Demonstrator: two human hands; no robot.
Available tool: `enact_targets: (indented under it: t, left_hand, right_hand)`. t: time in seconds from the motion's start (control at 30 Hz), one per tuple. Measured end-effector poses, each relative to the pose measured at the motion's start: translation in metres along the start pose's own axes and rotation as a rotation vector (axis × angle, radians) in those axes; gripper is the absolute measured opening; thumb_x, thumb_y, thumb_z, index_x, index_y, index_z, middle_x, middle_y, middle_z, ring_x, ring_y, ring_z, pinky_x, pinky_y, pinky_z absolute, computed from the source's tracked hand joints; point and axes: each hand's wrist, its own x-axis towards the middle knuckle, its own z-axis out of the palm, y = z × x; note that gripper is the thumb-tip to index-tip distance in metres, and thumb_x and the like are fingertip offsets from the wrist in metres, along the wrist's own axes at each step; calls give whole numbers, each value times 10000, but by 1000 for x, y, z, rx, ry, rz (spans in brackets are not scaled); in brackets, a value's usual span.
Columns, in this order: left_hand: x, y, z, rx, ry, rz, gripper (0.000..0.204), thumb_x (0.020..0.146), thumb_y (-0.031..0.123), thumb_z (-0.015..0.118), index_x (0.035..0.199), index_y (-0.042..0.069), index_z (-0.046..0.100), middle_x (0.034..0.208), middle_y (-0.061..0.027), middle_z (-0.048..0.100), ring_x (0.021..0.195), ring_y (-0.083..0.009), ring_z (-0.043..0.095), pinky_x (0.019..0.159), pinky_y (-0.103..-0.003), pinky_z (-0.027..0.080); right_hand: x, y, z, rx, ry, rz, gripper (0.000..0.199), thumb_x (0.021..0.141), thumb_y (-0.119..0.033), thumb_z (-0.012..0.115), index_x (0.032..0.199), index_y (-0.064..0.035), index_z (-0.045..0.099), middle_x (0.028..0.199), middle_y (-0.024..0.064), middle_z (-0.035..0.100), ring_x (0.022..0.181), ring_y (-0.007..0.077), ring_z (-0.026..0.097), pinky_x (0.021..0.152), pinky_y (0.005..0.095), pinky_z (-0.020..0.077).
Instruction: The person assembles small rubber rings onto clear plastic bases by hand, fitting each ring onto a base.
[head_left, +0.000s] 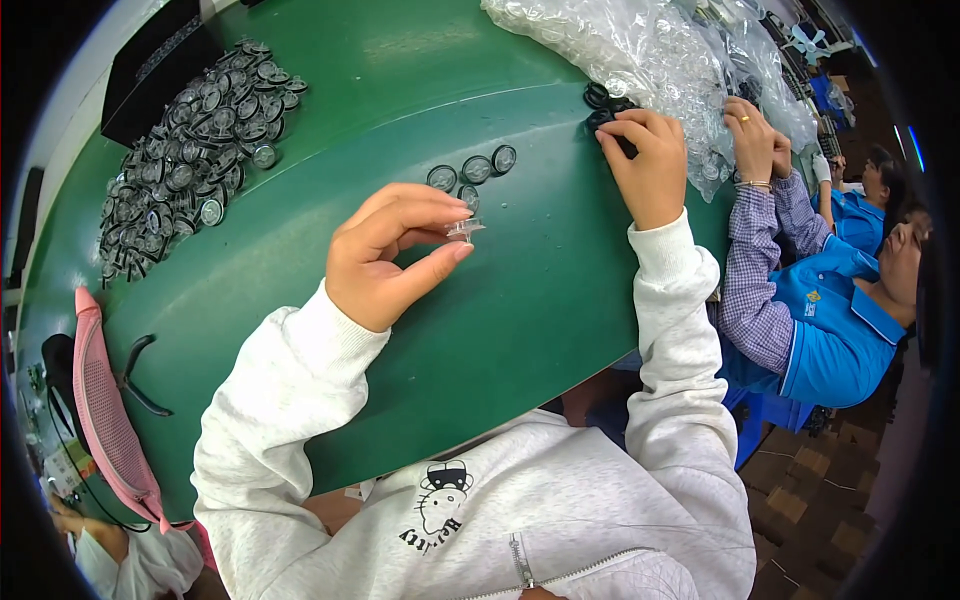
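Note:
My left hand (pixel 390 255) pinches a small clear plastic part (pixel 465 230) between thumb and fingers, just above the green table (pixel 400 90). Right behind it lie three round assembled discs (pixel 472 172) with dark rings. My right hand (pixel 645 165) reaches farther to the right and closes on a black rubber ring (pixel 622 142), beside a few more black rings (pixel 598 98) at the edge of a clear plastic bag (pixel 640 50) full of clear parts.
A large heap of finished discs (pixel 190 150) lies at the far left, next to a black tray (pixel 150 65). A pink mesh basket (pixel 105 400) sits at the left table edge. A person in blue with checked sleeves (pixel 800 300) works at my right.

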Motion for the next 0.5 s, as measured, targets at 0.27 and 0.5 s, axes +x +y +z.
enact_targets:
  t: [0.27,0.5]
  left_hand:
    - [-1,-1,0,23,-4,-33,270,707,-71,675,959,21,646,1028,-81,577,826,-151,582,719,-211,499]
    - [0,-2,-2,15,-9,-61,271,713,-74,672,966,18,641,1031,-85,580,826,-150,590,719,-209,499]
  right_hand:
    - [5,5,-2,62,-56,-8,81,702,-122,691,782,-129,678,837,-11,612,804,169,504,731,263,393]
    - [14,0,-25,491,-199,218,81,750,-117,680,818,-74,668,833,-1,623,757,127,517,710,235,383]
